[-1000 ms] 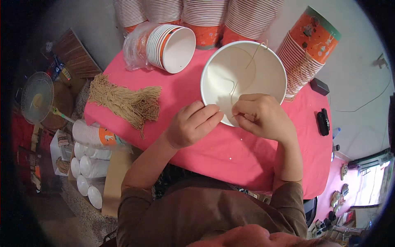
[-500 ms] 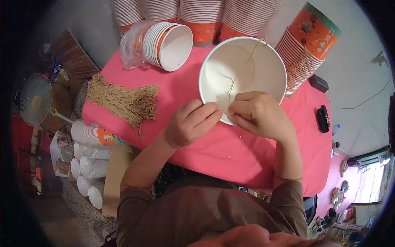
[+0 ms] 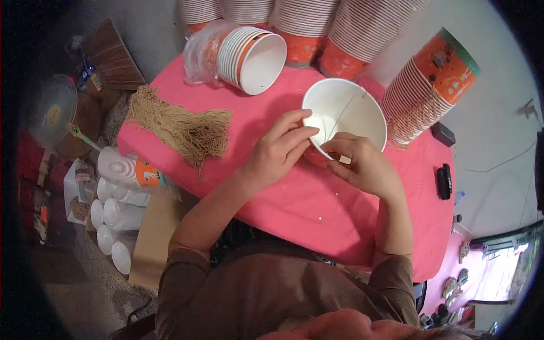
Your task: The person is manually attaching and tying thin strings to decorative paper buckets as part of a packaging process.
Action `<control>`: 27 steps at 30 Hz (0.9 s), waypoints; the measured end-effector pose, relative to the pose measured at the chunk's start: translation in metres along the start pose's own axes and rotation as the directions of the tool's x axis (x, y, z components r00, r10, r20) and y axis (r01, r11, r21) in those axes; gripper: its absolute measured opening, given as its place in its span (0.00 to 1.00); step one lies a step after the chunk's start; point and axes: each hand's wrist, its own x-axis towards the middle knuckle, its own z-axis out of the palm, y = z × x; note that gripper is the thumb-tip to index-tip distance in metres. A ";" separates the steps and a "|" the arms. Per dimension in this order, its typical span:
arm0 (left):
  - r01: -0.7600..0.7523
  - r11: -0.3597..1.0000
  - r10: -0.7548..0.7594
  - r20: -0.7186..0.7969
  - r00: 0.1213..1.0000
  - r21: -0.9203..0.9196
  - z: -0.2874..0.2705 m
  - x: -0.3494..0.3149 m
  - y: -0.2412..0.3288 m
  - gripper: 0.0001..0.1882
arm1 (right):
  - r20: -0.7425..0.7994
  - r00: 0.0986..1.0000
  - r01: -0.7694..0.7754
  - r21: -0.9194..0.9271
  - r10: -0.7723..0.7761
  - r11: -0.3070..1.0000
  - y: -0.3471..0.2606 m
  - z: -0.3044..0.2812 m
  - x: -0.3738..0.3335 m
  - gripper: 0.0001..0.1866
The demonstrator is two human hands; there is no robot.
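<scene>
A large paper bucket [image 3: 362,116], white inside and orange outside, stands tilted on the pink-covered table in front of me. A thin brown cord [image 3: 340,117] runs across its inside from the far rim to the near rim. My left hand [image 3: 277,148] has its fingertips on the bucket's left rim. At the near rim, my right hand [image 3: 362,164] is closed in a pinch, fingers inside the bucket and thumb outside, where the cord's near end meets it. The fingertips partly hide that end. A bundle of tan cords [image 3: 181,127] lies left of my hands.
Nested bucket stacks [image 3: 306,34] line the table's back; one stack [image 3: 422,93], draped with cords, stands at right. A stack in clear plastic [image 3: 263,65] lies back left. A black object [image 3: 444,181] rests near the right edge. A cardboard box [image 3: 161,238] holds white cups [image 3: 122,256] at lower left.
The bucket has dropped lower and tilted, showing more of its orange outside. Both hands have moved with it, the left fingers now straighter along the rim. The whole view has shifted slightly.
</scene>
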 end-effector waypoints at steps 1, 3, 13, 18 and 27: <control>0.091 0.993 -0.097 -0.075 0.992 -0.076 0.003 -0.003 0.001 0.13 | -0.019 0.999 -0.049 0.014 0.050 0.999 0.000 0.002 0.001 0.12; 0.187 0.971 -0.215 -0.206 0.955 -0.149 0.008 -0.017 -0.001 0.13 | -0.030 0.995 -0.092 0.025 0.093 0.995 0.000 0.004 0.003 0.12; 0.221 0.959 -0.249 -0.156 0.956 -0.178 0.018 -0.025 -0.007 0.08 | -0.046 0.985 -0.165 0.009 0.165 0.986 -0.009 0.004 0.014 0.09; 0.468 0.517 -0.627 0.056 0.777 -0.717 -0.010 -0.021 -0.017 0.02 | -0.078 0.971 -0.232 -0.051 0.227 0.971 0.005 -0.014 0.012 0.08; 0.512 0.347 -0.533 0.284 0.797 -0.786 -0.019 0.015 -0.003 0.07 | -0.128 0.992 -0.027 -0.174 0.004 0.984 -0.017 -0.034 0.023 0.05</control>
